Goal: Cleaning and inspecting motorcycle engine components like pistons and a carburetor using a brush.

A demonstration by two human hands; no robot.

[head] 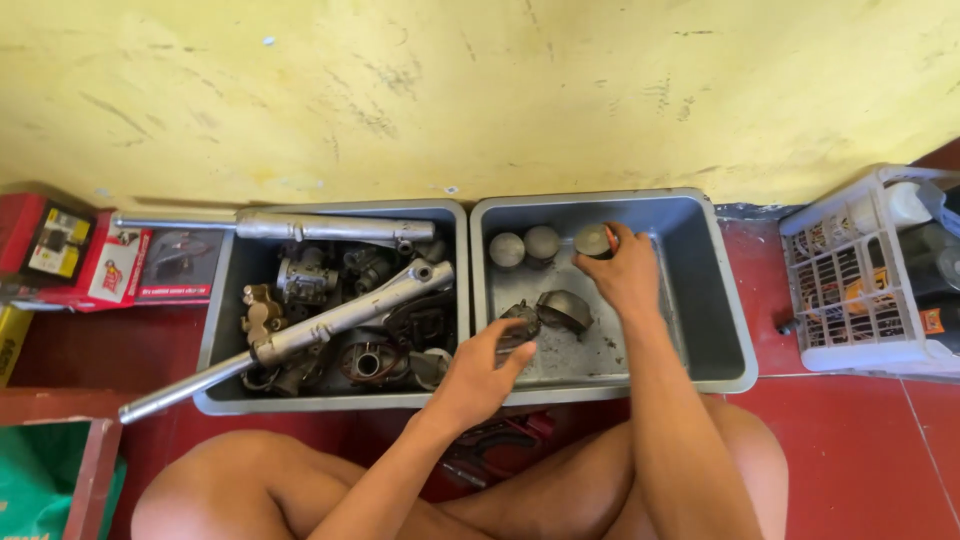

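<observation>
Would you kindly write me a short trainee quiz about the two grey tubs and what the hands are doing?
1. True or false: the right hand rests on a round metal part at the back of the right tub.
2. Which tub holds the long metal tubes? A) left B) right
3. What is the left hand touching?

Key: 1 true. 2 A, the left tub. 3 A small dark metal part in the right tub.

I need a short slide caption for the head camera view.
Right hand places a round metal part in a grey tub; left hand touches another part.
</observation>
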